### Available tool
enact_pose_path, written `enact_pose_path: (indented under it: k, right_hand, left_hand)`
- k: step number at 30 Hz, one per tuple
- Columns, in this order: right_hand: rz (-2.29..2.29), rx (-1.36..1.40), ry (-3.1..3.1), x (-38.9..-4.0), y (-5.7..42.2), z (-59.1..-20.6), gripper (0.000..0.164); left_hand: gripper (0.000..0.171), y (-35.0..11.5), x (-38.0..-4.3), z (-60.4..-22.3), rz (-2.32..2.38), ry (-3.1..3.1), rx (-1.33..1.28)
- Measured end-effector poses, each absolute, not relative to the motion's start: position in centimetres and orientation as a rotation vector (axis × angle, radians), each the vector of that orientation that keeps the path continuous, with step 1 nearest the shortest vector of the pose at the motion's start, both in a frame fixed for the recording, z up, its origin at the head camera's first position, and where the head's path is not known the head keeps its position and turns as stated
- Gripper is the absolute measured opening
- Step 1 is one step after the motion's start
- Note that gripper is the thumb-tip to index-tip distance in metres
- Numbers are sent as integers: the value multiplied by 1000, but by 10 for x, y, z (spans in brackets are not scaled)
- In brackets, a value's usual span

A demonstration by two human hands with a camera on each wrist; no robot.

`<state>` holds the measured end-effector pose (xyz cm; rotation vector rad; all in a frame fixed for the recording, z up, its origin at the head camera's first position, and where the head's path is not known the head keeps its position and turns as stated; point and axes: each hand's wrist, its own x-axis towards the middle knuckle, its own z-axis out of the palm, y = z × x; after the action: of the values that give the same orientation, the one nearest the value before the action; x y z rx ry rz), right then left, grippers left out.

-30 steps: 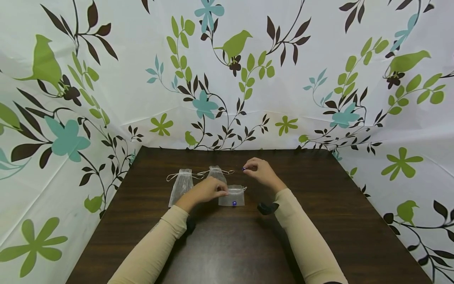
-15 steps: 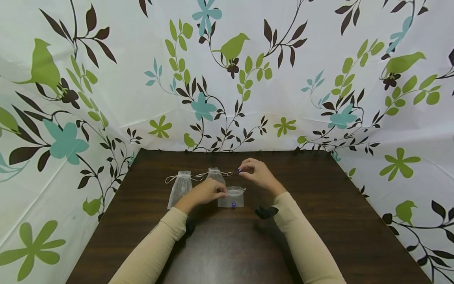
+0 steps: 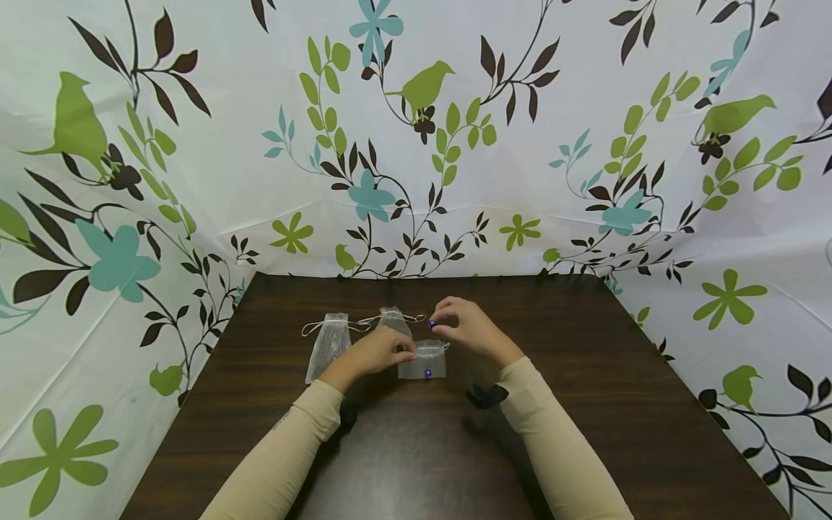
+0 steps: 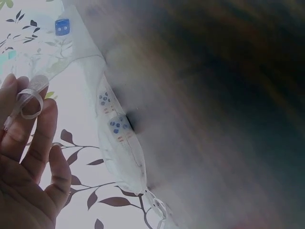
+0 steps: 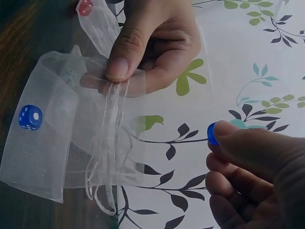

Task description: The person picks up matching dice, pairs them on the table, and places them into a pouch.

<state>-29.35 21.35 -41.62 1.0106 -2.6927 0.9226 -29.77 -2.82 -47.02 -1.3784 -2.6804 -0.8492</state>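
A sheer white drawstring bag (image 3: 411, 371) is held up at its gathered top by my left hand (image 3: 379, 352), thumb and fingers pinching the cloth. One blue die (image 5: 30, 117) with white pips lies inside it, seen through the mesh in the right wrist view. Just right of the bag's top, apart from it, my right hand (image 3: 471, 331) pinches another blue die (image 5: 212, 135) between thumb and fingertip. Only part of that die shows. The bag's drawstring loops (image 5: 106, 198) hang from the gathered end.
Two more sheer bags lie behind and left: the far-left bag (image 3: 328, 349) and the middle bag (image 3: 395, 322). White dice (image 4: 119, 126) show through one; a red die (image 5: 86, 7) shows in another. The dark wooden table (image 3: 403, 448) meets a leaf-and-bird patterned sheet (image 3: 247, 188).
My right hand has moved left and slightly down with its die, closer to the bag's top. My left hand and the bag keep nearly the same place.
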Motion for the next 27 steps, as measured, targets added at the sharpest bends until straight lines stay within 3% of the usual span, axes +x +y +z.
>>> enact_pose_path:
  k: [21,27]
  right_hand:
    - [888,1225,-2840,-300,221,-434,24]
    - [931,1131,-2995,-302,227,-448,9]
  left_hand:
    - [10,-33,-298,-468,-866,-2604,-1395]
    - [10,-35,-299,-469,-896,-2587,-1375]
